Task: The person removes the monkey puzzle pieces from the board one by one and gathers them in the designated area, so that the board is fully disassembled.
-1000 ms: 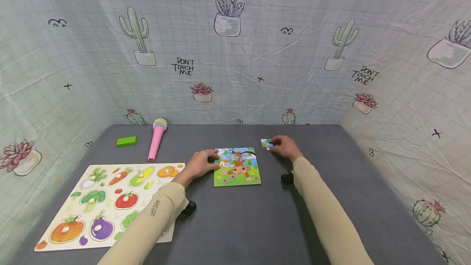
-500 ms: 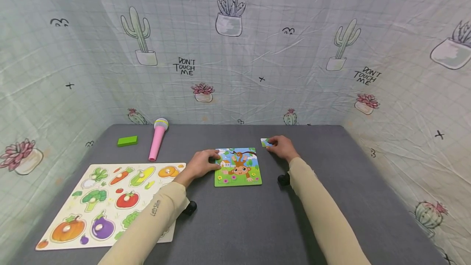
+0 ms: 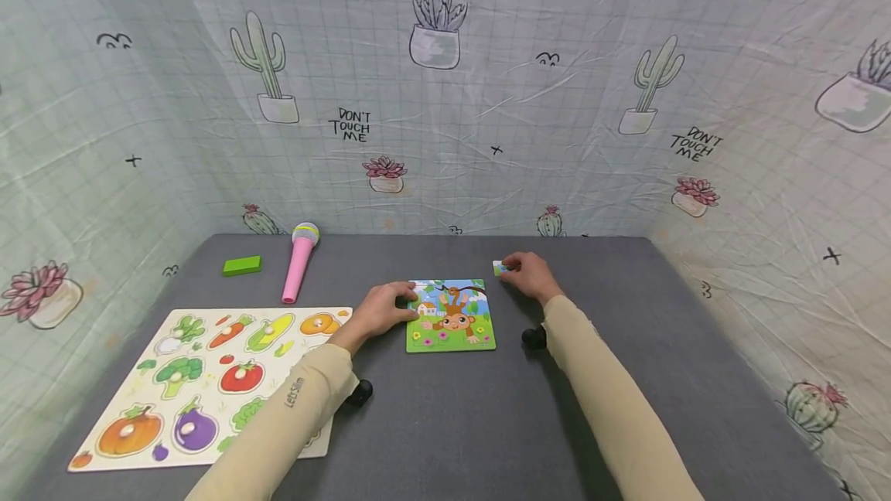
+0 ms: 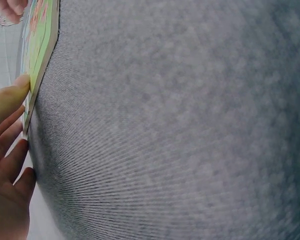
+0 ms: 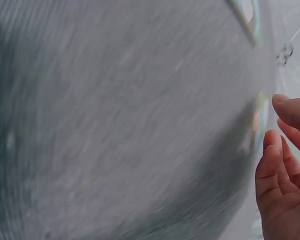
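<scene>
A square monkey jigsaw puzzle [image 3: 454, 337] lies flat on the dark table in front of me. My left hand [image 3: 379, 309] holds its left edge; in the left wrist view the thumb lies against the near side of the board [image 4: 46, 47] and the fingers along the other side. Behind the puzzle and to its right, my right hand [image 3: 532, 277] pinches a small blue and green puzzle piece [image 3: 497, 268] at the table surface. The hand covers most of that piece in the head view. In the right wrist view, thumb and fingers stand on either side of the piece [image 5: 260, 122].
To the left lies a large white vegetable puzzle board [image 3: 209, 362], partly under my left forearm. Behind it are a pink toy microphone [image 3: 298, 269] and a green block [image 3: 241, 266]. A patterned cloth wall [image 3: 452, 138] closes off the back and sides.
My right hand has moved slightly left over the small puzzle piece, so less of the piece shows. The left hand and the monkey puzzle have stayed in place.
</scene>
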Available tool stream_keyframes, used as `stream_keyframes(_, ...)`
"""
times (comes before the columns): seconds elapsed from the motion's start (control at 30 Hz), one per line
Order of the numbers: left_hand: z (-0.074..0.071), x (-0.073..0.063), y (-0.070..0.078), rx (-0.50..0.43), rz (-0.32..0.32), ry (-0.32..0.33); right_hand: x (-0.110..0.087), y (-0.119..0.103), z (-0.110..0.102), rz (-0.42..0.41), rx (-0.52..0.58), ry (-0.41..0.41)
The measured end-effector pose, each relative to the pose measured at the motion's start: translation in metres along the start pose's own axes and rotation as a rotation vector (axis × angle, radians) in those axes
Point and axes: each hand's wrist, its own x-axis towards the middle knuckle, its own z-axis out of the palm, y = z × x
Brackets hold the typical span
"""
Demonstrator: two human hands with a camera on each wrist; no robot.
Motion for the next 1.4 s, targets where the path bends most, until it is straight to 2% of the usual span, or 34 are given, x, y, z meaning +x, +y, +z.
stream_keyframes(0.1, -0.001, 0.0, 0.0, -0.003, 0.004, -0.007, -0.003, -0.014, 0.002, -0.034, 0.023, -0.054)
stream_keyframes(0.3, -0.001, 0.0, -0.001, -0.006, 0.014, -0.012, -0.01, -0.045, 0.019, -0.153, 0.057, -0.222)
stream_keyframes(0.4, -0.001, 0.0, -0.001, -0.011, 0.011, -0.018, -0.012, -0.055, 0.03, -0.162, 0.085, -0.26)
stream_keyframes(0.73, -0.003, 0.004, -0.002, -0.026, -0.02, -0.03, -0.012, -0.067, 0.049, -0.132, 0.122, -0.269)
stream_keyframes(1.03, -0.005, 0.004, -0.001, -0.026, -0.036, -0.04, -0.01, -0.069, 0.058, -0.262, 0.068, -0.276)
stream_keyframes(1.13, -0.004, 0.004, -0.001, -0.024, -0.042, -0.043, -0.011, -0.069, 0.06, -0.281, 0.034, -0.273)
stream_keyframes(1.23, -0.003, 0.005, -0.001, -0.014, -0.029, -0.041, -0.013, -0.071, 0.06, -0.262, 0.017, -0.269)
stream_keyframes(1.4, -0.003, 0.005, -0.001, -0.006, -0.013, -0.038, -0.015, -0.074, 0.059, -0.18, -0.007, -0.271)
